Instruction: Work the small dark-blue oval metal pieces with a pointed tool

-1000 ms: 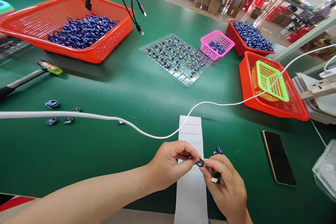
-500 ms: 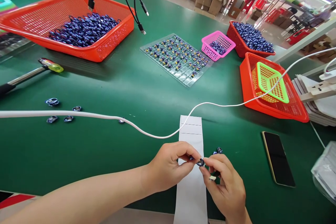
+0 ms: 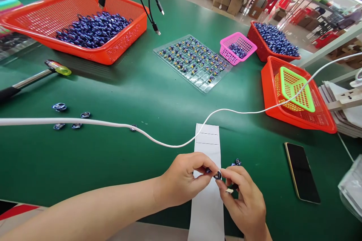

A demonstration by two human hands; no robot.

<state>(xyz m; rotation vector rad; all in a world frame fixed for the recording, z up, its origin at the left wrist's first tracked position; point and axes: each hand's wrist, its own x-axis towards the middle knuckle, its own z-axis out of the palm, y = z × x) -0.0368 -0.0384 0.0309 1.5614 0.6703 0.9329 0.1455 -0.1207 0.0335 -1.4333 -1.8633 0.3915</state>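
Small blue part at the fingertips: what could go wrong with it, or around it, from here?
It could slip: the small blue part is held only at the fingertips of the left hand and right hand.

The pale-tipped item tucked in the right hand might drop or get in the way.

The white cable crosses the paper strip just beyond the hands, so a forward reach might snag it.

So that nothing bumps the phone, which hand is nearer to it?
Right. The right hand is left of the phone; the left hand is farther left.
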